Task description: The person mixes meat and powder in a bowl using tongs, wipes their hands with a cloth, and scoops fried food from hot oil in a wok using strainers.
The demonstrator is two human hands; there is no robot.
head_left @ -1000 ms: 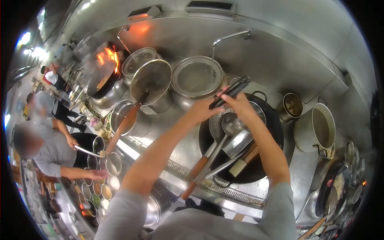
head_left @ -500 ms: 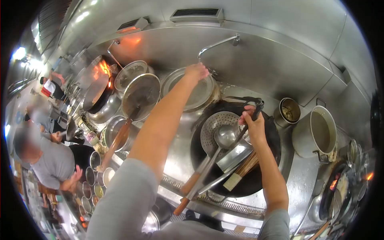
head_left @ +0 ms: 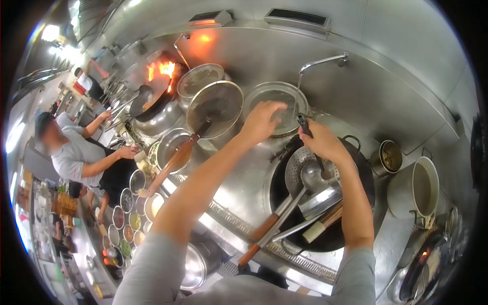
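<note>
My left hand (head_left: 264, 122) is raised beside the round lidded pot (head_left: 256, 94), empty, with its fingers bent and apart. My right hand (head_left: 325, 142) is closed around a black-handled utensil (head_left: 303, 123); its lower end is partly hidden, so I cannot tell its kind. Below this hand, a large black wok (head_left: 279, 178) holds a perforated strainer (head_left: 293, 173), a metal ladle (head_left: 312, 175) and a bamboo brush (head_left: 315, 232). The wooden handles of the strainer and ladle stick out over the near rim. A curved tap (head_left: 325, 62) reaches over the lidded pot, with what looks like a thin water stream below it.
Right of the wok stand a small pot (head_left: 376, 161) and a tall stockpot (head_left: 394, 193). At left are a sieve-topped pot (head_left: 216, 109) with a wooden-handled tool (head_left: 180, 155), and sauce containers (head_left: 134, 221). A co-worker (head_left: 76, 157) stands there; flames (head_left: 162, 68) rise from a farther wok.
My left hand has come away from the tap spout, downward. My right hand still grips the black handle, now turned toward the left. The view has swung left, showing more of the co-worker.
</note>
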